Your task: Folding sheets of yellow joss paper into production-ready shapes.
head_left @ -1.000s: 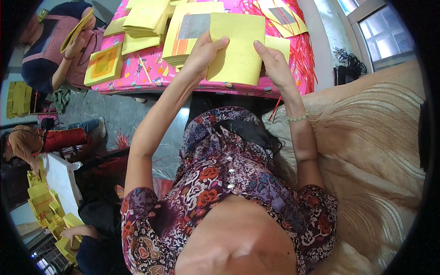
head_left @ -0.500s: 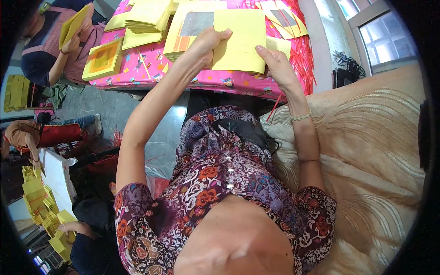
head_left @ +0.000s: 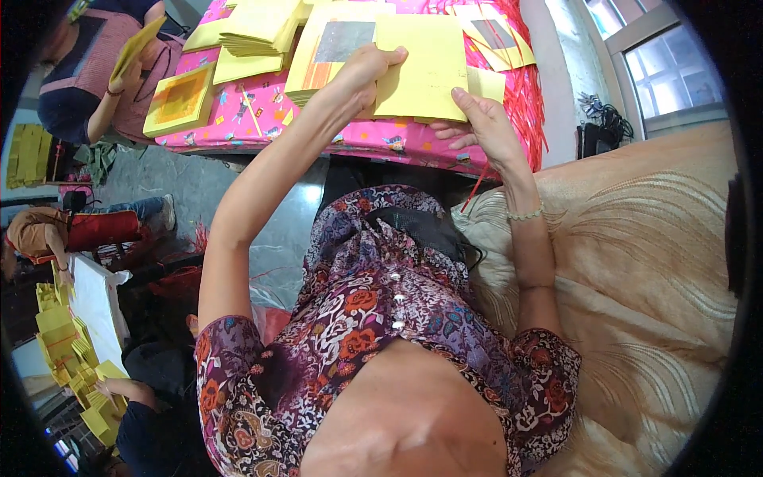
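At the top of the frame I see a bench (head_left: 262, 127) under a pink patterned cloth, stacked with yellow papers (head_left: 258, 28). My left hand (head_left: 362, 75) and right hand (head_left: 485, 127), both arms raised, each pinch an edge of one yellow sheet (head_left: 421, 67) at upper centre, above the bench.

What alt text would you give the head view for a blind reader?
Both hands, left and right, hold a yellow sheet above a pink table covered with yellow paper stacks. Another person at the far left holds a yellow sheet too.

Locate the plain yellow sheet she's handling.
Head view, top centre: the yellow sheet is held between left hand and right hand, above the pink table.
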`<state>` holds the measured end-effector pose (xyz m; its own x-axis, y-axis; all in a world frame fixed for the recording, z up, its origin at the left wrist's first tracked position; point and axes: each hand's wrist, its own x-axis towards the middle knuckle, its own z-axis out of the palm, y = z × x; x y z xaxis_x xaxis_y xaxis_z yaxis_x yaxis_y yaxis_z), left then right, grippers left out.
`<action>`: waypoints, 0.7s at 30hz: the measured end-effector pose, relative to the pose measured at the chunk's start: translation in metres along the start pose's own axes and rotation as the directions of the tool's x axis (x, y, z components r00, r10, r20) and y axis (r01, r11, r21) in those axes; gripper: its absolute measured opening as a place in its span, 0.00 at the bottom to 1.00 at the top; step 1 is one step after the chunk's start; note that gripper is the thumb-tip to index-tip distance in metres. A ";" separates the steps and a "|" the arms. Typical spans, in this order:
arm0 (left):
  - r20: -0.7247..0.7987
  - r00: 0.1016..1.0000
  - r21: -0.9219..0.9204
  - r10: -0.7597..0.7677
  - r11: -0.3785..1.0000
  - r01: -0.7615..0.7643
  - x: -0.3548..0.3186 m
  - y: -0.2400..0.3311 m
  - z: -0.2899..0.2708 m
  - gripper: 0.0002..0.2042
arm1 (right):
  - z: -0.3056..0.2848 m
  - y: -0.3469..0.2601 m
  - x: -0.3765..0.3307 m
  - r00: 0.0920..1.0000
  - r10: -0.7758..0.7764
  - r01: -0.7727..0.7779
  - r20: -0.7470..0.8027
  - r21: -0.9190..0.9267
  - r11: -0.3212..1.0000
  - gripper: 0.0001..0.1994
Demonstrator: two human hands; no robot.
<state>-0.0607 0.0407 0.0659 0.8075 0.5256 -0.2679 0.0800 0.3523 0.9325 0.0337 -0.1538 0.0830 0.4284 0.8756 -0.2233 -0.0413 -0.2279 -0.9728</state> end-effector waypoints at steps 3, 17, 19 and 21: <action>-0.065 0.997 -0.109 -0.052 0.993 0.044 0.003 -0.001 0.000 0.17 | -0.003 -0.001 -0.003 0.999 0.023 -0.021 0.046 -0.039 0.999 0.27; 0.008 0.996 0.033 0.093 0.995 -0.093 0.000 0.004 0.012 0.17 | -0.013 0.023 -0.006 0.998 0.041 -0.042 0.044 0.016 0.999 0.26; -0.003 0.993 0.028 0.118 0.993 -0.118 -0.012 0.003 0.020 0.16 | -0.009 0.023 -0.009 1.000 0.004 -0.003 -0.008 0.066 0.998 0.25; 0.044 0.988 0.004 0.151 0.989 -0.151 -0.017 0.001 0.023 0.16 | -0.011 0.024 -0.008 0.994 -0.069 0.079 -0.083 0.120 0.990 0.22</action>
<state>-0.0604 0.0140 0.0769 0.8350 0.5384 -0.1136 -0.0404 0.2658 0.9632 0.0394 -0.1714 0.0620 0.5040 0.8506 -0.1499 -0.1153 -0.1057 -0.9877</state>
